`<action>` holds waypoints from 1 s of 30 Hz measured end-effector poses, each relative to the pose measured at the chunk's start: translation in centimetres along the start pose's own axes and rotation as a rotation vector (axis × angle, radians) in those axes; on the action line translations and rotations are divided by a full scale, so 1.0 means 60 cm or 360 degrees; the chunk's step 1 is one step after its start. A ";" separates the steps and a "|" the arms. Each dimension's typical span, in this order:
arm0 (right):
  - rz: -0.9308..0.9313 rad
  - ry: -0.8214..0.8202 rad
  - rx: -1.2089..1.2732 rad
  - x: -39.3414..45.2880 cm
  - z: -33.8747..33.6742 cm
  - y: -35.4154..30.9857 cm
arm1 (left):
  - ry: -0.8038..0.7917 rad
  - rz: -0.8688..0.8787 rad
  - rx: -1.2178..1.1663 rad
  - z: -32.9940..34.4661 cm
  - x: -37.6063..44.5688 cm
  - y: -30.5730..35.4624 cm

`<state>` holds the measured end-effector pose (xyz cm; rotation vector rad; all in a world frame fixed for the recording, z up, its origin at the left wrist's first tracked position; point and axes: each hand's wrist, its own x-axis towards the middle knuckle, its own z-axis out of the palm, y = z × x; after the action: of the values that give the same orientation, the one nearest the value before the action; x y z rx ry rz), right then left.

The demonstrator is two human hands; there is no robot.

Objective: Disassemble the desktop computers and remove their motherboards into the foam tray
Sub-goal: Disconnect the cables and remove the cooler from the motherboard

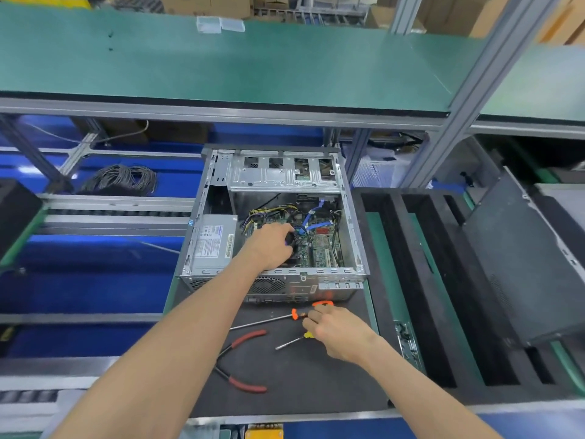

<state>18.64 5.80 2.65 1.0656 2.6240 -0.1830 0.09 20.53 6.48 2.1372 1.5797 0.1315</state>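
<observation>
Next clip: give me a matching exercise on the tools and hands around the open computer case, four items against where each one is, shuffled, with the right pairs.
Items
1. left hand
2. right hand
3. red-handled pliers
4. foam tray

Places
A. on the dark mat, handles spread, left of the screwdrivers
B. inside the open computer case, at the black fan over the motherboard
C. right of the case, slots showing
D. on the mat in front of the case, at the orange-handled screwdriver and yellow-handled screwdriver

Pairs: 1-B, 2-D, 3-A, 4-C
</observation>
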 end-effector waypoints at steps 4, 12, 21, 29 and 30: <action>-0.0075 0.0316 0.0106 -0.025 -0.045 0.003 | -0.0003 -0.0002 -0.0027 -0.002 -0.002 0.002; 0.0320 0.1102 0.0624 -0.035 -0.165 0.038 | 0.0098 0.0067 -0.0025 -0.004 -0.003 -0.004; 0.1042 0.1153 0.1184 0.045 -0.158 0.138 | -0.0251 0.0097 0.0203 0.010 0.024 0.000; 0.0907 0.1166 0.1134 0.093 -0.162 0.188 | 0.0298 -0.0084 -0.0171 0.006 0.049 0.027; 0.0924 0.1230 0.1171 0.096 -0.166 0.192 | 0.0464 -0.0162 -0.0271 0.001 0.047 0.023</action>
<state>20.50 20.13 10.17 2.5173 2.7272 -0.7690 2.28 22.80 6.45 1.9689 1.7645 0.5456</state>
